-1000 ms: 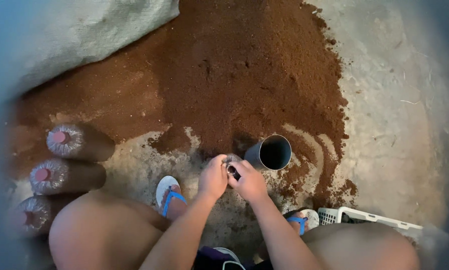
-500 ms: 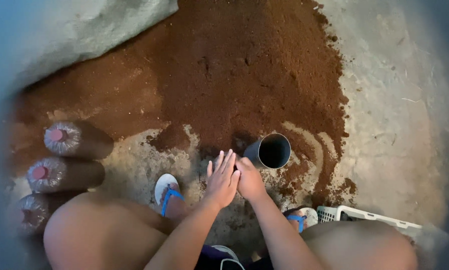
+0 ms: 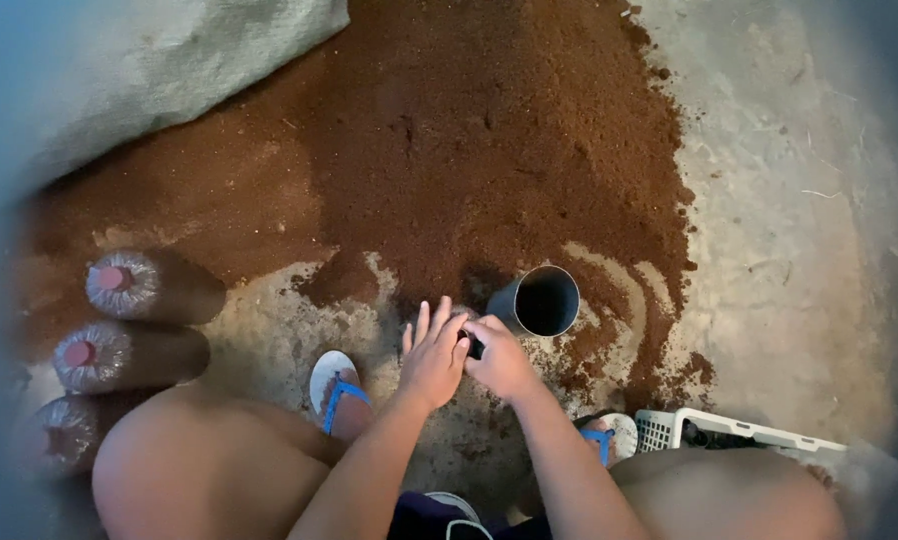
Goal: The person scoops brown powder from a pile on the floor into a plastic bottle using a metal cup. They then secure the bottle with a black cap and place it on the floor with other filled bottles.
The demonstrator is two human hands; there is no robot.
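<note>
Head view, looking straight down at a person squatting on a bare floor. Nearest the camera: two bare knees at left and right bottom, forearms coming up between them. A foot in a white sandal with blue straps (image 3: pixel 337 388) sits just left of the forearms; a second sandalled foot (image 3: pixel 609 436) shows at right, partly hidden by the right arm. The left hand (image 3: pixel 434 355) has its fingers straight and fanned apart, palm pressed toward the right hand. The right hand (image 3: pixel 501 358) is curled, fingers drawn together round a small dark object (image 3: pixel 474 346) that peeks out between the two hands; what that object is cannot be told. Both hands touch each other, low over the floor. Just beyond the right hand lies a dark grey tube (image 3: pixel 537 302), tilted on its side, open mouth facing the camera, resting at the edge of the soil. White plastic basket (image 3: pixel 739 430) at lower right, beside the right knee, contents unclear. At the left edge, three soil-filled clear plastic bags with pinkish tops (image 3: pixel 121 283) lie in a column, blurred. Floor is rough pale concrete (image 3: pixel 789 250), stained and scraped, with curved sweep marks near the tube. Farther out, a broad heap of reddish-brown loose soil (image 3: pixel 469 140) covers the middle and upper floor. Farthest, top left, a pale grey-green sack or sheet (image 3: pixel 159 60) lies against the heap.
</note>
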